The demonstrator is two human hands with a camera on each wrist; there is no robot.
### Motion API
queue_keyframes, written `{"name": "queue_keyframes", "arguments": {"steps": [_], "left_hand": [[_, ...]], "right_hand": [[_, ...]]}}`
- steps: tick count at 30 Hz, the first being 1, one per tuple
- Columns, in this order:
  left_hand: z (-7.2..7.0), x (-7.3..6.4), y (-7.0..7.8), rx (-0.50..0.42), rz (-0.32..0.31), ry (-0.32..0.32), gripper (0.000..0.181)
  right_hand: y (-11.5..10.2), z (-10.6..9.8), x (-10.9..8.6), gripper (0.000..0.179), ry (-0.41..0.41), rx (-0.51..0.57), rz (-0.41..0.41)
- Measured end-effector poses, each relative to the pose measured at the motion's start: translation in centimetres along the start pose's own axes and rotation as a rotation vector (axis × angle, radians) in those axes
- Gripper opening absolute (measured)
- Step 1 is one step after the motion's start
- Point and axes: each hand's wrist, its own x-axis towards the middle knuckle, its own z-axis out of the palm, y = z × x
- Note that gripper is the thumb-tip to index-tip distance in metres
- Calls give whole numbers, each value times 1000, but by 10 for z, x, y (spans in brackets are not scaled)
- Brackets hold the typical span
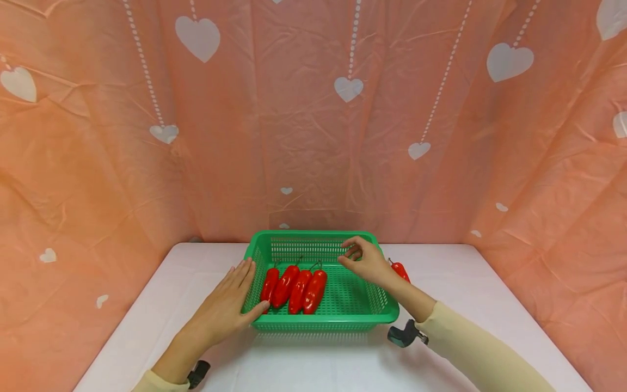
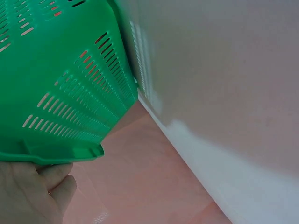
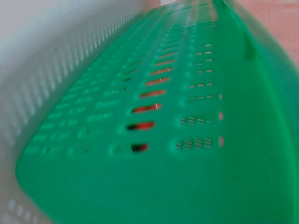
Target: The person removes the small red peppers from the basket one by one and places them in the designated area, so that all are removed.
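Observation:
A green plastic basket [image 1: 325,318] with slotted walls holds several shiny red chili peppers [image 1: 315,292] lying side by side in its left half, thin stems toward the back. My left hand [image 1: 222,305] rests on the basket's left rim, fingers straight along it and the thumb over the front left corner. In the left wrist view its fingers [image 2: 63,186] show right at the rim. Over the right part of the basket hovers my right hand [image 1: 367,265], its fingers loosely bent with nothing between them. The right wrist view shows only the basket's outer wall [image 3: 117,186]; the hand is out of sight there.
Another red pepper [image 1: 400,270] lies outside the basket on the right, partly hidden behind the right forearm. Everything stands on a white table [image 1: 318,359]. A pink curtain with white hearts [image 1: 303,136] encloses the back and sides.

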Motion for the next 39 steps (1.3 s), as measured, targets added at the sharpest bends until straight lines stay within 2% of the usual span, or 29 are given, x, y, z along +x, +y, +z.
{"name": "queue_keyframes", "arguments": {"steps": [8,18,26,39], "left_hand": [[0,0,0,-2,1,3,93],[1,0,0,2,-4,3,94],[1,0,-1,17,8,12,93],[0,0,-1,19,18,21,92]], "right_hand": [[-2,16,2,34,-22,-15,33],[3,33,3,39,-56,71,110],[-3,42,0,44,-98,153,218],[-11,53,1,50,-120,68,276]]}}
